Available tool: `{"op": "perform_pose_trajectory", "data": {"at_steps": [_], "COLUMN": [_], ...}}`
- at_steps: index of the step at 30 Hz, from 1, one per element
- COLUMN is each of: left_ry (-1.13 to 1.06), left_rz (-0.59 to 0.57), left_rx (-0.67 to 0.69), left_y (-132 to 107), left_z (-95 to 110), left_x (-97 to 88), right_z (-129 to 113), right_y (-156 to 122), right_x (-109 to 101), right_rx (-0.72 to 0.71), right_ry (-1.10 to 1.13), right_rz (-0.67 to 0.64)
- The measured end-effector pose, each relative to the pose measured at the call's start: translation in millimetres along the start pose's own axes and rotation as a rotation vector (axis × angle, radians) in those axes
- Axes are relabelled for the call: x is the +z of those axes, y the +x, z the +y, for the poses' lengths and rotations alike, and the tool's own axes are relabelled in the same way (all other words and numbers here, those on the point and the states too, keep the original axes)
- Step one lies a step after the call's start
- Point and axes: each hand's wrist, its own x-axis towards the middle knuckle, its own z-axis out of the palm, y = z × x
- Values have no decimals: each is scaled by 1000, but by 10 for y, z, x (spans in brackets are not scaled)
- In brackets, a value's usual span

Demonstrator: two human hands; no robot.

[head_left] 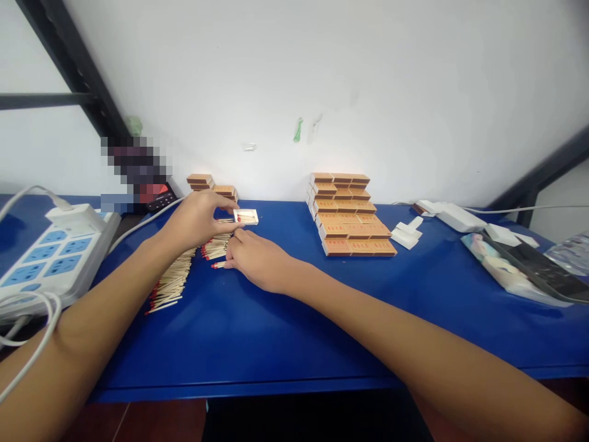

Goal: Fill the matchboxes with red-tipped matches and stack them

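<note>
My left hand (196,219) pinches a small white matchbox tray (246,216) that has a few red-tipped matches in it, held just above the blue table (257,331). My right hand (255,258) rests on the table right below the tray, fingers closed on loose matches (218,247) at the edge of a pile. A long spread of more loose matches (170,285) lies under my left forearm.
A stepped stack of tan matchboxes (350,215) stands at centre right, with a few more boxes (211,184) behind my left hand. White trays (407,233) lie beside the stack. A power strip (50,258) with cables is at left; chargers and a bag are at right.
</note>
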Motion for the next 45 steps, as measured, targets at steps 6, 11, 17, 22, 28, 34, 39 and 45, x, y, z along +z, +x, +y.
{"op": "perform_pose_trajectory", "data": {"at_steps": [6, 11, 17, 22, 28, 34, 39, 45], "left_ry": [-8, 11, -8, -82, -160, -227, -267, -279], "left_rz": [-11, -45, -111, -135, -127, -117, -111, -103], "left_rx": [17, 7, 30, 75, 79, 27, -63, -111], "left_y": [-2, -6, 13, 5, -12, -13, -8, -9], "left_z": [-12, 1, 69, 211, 301, 303, 325, 340], "left_x": [5, -4, 13, 48, 84, 82, 38, 19], "right_z": [-55, -2, 395, 578, 472, 471, 580, 709], "right_y": [18, -69, -229, -253, -214, -235, -287, -313], "right_x": [-49, -181, -430, -451, -405, -433, -513, -497], "right_rx": [13, 60, 180, 246, 241, 219, 236, 256], "right_ry": [-55, 15, -11, -141, -224, -107, -25, 51], "right_rz": [-57, -46, 135, 156, 110, 123, 224, 248]}}
